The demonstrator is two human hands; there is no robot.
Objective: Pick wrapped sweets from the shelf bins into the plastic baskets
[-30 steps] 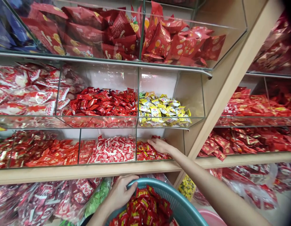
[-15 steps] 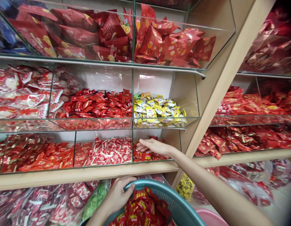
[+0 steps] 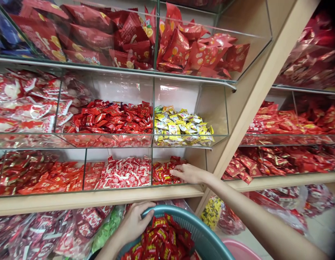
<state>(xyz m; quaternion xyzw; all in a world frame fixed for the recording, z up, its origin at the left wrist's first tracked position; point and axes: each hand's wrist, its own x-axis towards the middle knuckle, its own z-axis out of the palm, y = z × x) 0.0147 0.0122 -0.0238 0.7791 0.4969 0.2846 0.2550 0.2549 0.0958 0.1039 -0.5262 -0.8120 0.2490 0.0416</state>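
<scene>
Our loosely open right hand (image 3: 188, 173) has dipped to red-wrapped sweets (image 3: 162, 173), reachable; our left hand (image 3: 137, 219) grips a teal plastic basket (image 3: 210, 234) (10 o'clock).

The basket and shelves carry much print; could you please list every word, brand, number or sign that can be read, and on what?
"大", as best I can tell, on a red wrapper in the teal basket; its other characters are too small.
All other print, as on the yellow candies and large red packets: too small or blurred.
</scene>
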